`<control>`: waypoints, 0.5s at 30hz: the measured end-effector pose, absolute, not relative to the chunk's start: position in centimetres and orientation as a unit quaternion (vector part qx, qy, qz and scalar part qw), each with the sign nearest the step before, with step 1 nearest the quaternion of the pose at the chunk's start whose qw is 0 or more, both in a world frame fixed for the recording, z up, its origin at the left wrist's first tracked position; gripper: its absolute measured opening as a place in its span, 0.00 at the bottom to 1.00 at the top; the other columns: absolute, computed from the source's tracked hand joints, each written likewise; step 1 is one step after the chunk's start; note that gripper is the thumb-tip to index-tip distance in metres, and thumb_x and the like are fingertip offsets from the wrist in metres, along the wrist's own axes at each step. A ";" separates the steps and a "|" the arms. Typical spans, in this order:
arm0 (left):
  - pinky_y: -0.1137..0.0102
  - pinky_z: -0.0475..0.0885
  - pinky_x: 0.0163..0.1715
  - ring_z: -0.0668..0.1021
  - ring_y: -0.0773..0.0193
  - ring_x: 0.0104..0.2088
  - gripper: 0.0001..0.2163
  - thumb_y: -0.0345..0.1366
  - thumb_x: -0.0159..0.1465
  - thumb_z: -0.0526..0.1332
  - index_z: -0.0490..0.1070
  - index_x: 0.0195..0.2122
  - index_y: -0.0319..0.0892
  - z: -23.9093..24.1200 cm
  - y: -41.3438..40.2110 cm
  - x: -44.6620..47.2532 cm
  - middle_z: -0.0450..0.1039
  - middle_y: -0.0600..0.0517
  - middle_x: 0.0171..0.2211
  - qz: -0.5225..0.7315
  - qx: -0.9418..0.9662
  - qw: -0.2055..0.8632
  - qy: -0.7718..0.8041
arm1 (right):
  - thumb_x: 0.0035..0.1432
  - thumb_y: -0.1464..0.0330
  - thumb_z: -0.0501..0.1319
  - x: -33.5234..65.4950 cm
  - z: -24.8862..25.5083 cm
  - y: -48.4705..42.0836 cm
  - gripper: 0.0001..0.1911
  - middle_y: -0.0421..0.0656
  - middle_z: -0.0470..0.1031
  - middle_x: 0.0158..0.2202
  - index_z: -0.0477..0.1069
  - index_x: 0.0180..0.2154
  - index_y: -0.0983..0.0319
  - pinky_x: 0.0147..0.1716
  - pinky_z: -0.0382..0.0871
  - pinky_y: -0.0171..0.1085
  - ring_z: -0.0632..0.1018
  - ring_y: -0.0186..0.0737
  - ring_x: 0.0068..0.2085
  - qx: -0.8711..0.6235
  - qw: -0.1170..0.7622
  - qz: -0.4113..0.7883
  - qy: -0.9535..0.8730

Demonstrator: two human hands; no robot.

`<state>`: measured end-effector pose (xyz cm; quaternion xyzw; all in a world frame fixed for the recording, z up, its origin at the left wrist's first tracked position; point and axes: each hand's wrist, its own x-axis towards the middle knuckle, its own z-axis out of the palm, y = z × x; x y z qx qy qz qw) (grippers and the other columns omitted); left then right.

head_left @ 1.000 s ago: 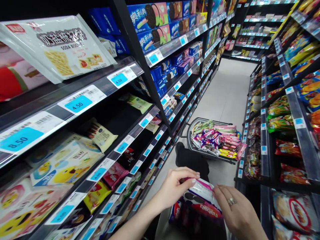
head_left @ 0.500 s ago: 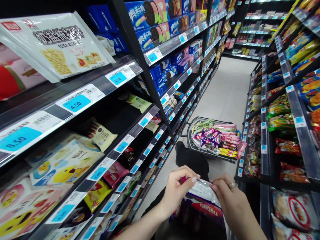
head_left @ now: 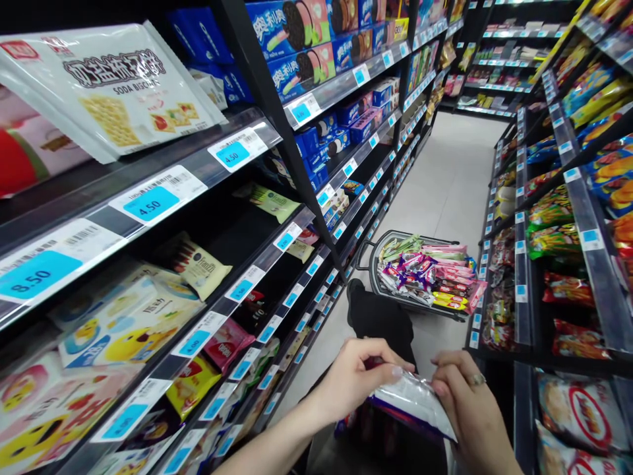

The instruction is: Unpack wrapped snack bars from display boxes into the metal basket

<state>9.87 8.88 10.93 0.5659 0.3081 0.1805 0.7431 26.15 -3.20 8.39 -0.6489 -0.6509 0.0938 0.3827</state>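
A Nabati snack packet [head_left: 414, 404], silvery white with a purple edge, is stretched between my hands above my lap. My left hand [head_left: 360, 377] pinches its upper left edge, thumb on top. On the other side, my right hand [head_left: 462, 396], with a ring on one finger, closes its fingers on the right end. The red lettering of the packet is turned out of sight. Below it, a dark space partly hidden by my arms shows bits of purple packaging [head_left: 346, 422].
A black basket [head_left: 378, 277] full of slim, colourful snack packets stands on the aisle floor ahead, beyond my dark-clothed leg [head_left: 380, 320]. Shelves with biscuit boxes [head_left: 297, 69] and price tags run along the left. Bagged snacks [head_left: 556, 241] fill racks on the right.
The packet has tilted, so its lettered face no longer shows and the silvery side does. Both hands have shifted slightly right and down. The basket and shelves stay where they were.
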 end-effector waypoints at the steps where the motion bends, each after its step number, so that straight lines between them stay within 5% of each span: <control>1: 0.71 0.70 0.35 0.81 0.59 0.35 0.04 0.32 0.57 0.66 0.77 0.27 0.37 10.8 8.7 9.9 0.82 0.46 0.34 0.196 0.561 0.741 0.313 | 0.68 0.70 0.48 25.9 8.4 -3.3 0.13 0.44 0.68 0.34 0.66 0.32 0.58 0.30 0.72 0.32 0.76 0.36 0.33 -0.667 0.379 0.101 -0.633; 4: 0.72 0.70 0.31 0.81 0.59 0.31 0.06 0.35 0.54 0.68 0.78 0.25 0.37 10.4 8.3 10.1 0.81 0.46 0.30 0.229 0.526 0.750 0.330 | 0.69 0.68 0.46 25.2 8.5 -3.4 0.15 0.42 0.66 0.32 0.66 0.31 0.58 0.24 0.68 0.33 0.74 0.35 0.28 -0.714 0.380 0.147 -0.570; 15: 0.74 0.68 0.27 0.78 0.62 0.26 0.16 0.44 0.43 0.76 0.75 0.19 0.36 9.9 8.9 9.3 0.78 0.48 0.23 0.132 0.389 0.862 0.296 | 0.71 0.64 0.43 23.3 10.2 -3.4 0.20 0.41 0.63 0.29 0.62 0.27 0.59 0.29 0.63 0.36 0.69 0.37 0.30 -0.635 0.515 0.232 -0.527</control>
